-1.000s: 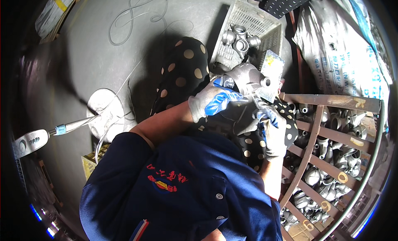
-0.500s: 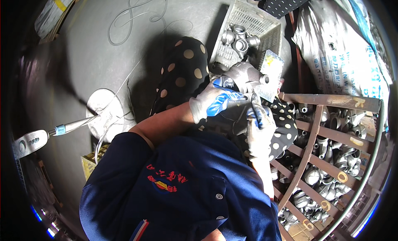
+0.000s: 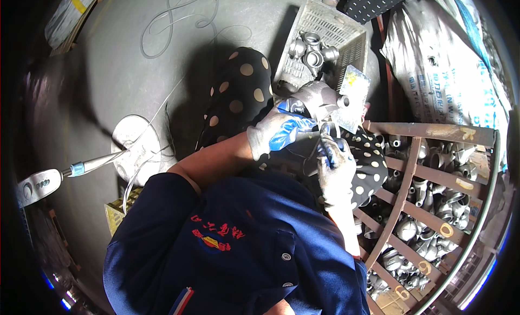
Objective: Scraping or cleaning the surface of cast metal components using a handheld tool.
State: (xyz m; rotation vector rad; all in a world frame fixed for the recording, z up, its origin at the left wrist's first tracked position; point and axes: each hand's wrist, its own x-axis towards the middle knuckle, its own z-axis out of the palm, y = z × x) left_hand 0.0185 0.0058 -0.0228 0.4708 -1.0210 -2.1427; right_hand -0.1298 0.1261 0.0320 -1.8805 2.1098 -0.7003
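A grey cast metal fitting (image 3: 318, 97) with a rounded body and a short side outlet is held above my lap. My left hand (image 3: 280, 132), in a white and blue work glove, is closed on its left and near side. Gloved the same way, my right hand (image 3: 335, 166) is closed, its fingers bunched at the fitting's near end. Whatever those fingers grip is too small and hidden to make out. A flat, stained pale plate (image 3: 353, 95) stands just right of the fitting.
Beyond my knees stands a grey plastic crate (image 3: 357, 39) holding several metal fittings. A brown barred metal cage (image 3: 433, 132) full of fittings is on the right, below a large white sack (image 3: 433, 71). A round stand base (image 3: 138, 144) and loose cable (image 3: 172, 27) occupy the left floor.
My right hand has moved slightly up and left, its fingers now curled in closer at the fitting's near end. The fitting has turned a little; my left hand stays about the same.
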